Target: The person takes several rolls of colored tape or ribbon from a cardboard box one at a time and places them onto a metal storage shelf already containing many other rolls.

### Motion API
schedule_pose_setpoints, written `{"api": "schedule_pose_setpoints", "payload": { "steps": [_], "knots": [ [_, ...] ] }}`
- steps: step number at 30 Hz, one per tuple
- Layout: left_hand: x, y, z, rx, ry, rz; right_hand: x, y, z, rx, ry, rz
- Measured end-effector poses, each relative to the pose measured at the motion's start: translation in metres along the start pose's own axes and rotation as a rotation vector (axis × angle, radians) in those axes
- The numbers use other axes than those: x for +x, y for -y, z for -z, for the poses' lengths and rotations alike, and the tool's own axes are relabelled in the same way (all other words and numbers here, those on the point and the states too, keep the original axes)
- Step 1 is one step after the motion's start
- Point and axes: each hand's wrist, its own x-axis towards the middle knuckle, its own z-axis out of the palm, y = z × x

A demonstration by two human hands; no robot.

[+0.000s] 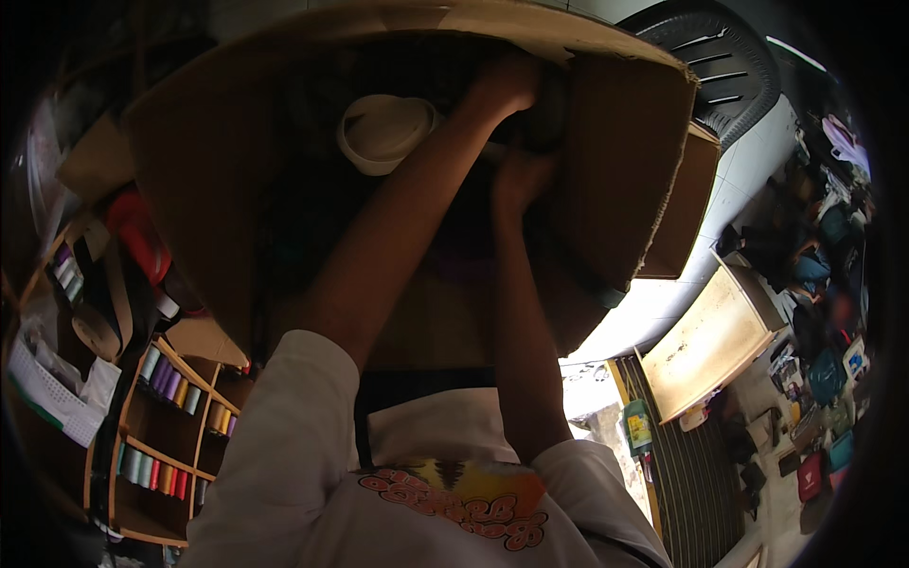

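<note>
Cardboard box: the box (625, 156) opens toward the person, its far edge bowed across the top and its ragged right edge catching the light.
Pale roll: a coiled pale roll (393, 137) sits inside, toward the far edge and left of the middle, just beside the left forearm.
Left hand: the left hand (511, 83) reaches deepest, near the box's far right corner; it looks curled, but I cannot tell what, if anything, it grips.
Right hand: the right hand (523, 178) is nearer the person, close to the right wall, beside a short pale strip (494, 150) (perhaps the roll's loose end, though the forearm covers any join); its grip cannot be told.
Work in the box: the reach-in is done and both hands seem busy inside; the roll lies within the walls, and how much remains cannot be judged.
Dark interior: shadow swallows the fingertips, the bottom and whatever else lies there.
Outer surroundings: thread spools (166, 379) at left are plain enough, while the heaped items at far right are small, blurred and cut off by the dark rim.
</note>
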Motion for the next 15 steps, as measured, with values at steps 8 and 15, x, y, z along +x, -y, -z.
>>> {"api": "schedule_pose_setpoints", "payload": {
  "steps": [8, 15],
  "knots": [
    [-0.034, 0.033, 0.04, -0.123, 0.246, -0.146, 0.024, -0.003, -0.015, -0.003, 0.181, 0.093],
    [-0.071, 0.056, 0.044, -0.357, -0.229, -0.198, 0.027, 0.032, 0.0, 0.071, 0.094, 0.29]
  ]
}}
